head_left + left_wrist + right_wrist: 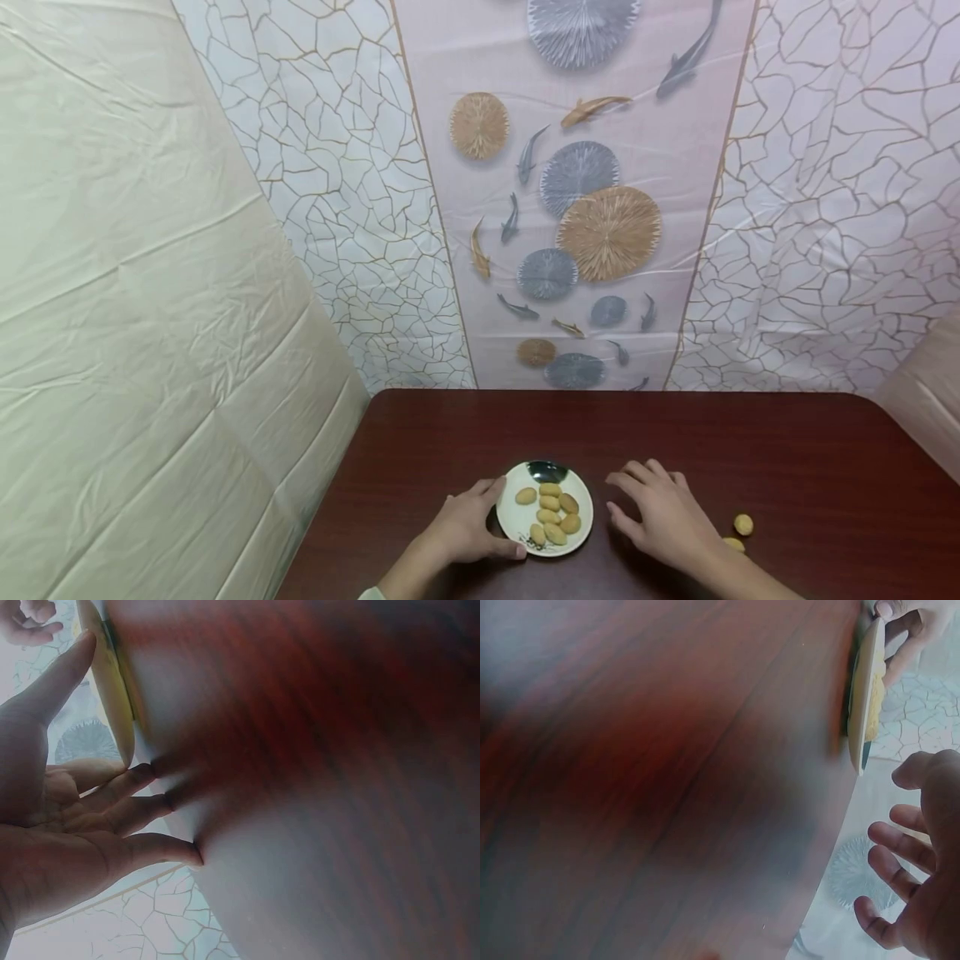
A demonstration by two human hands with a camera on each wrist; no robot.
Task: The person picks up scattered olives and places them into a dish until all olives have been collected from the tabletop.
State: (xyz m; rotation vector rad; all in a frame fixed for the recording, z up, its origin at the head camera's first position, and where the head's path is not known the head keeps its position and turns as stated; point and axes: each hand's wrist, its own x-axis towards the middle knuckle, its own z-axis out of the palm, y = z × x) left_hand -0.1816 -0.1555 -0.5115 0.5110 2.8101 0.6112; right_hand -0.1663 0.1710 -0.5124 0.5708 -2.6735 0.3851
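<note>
A small white plate (510,525) with a dark green patch at its far edge sits near the table's front. On it lie several small, oval, yellow-tan pieces (549,517) like little potatoes. My left hand (468,525) holds the plate's left side, thumb at the near rim and index finger at the far rim; its other fingertips (196,861) reach down to the tabletop in the left wrist view. To the right of the plate, my right hand (663,512) hovers with spread, loosely bent fingers and nothing in them.
Two more oval pieces lie on the dark red-brown table (450,433) right of my right forearm: one whole (743,524), the other (734,544) partly behind the arm. A patterned cloth (555,333) hangs behind the table, with a cream cloth (187,375) at left.
</note>
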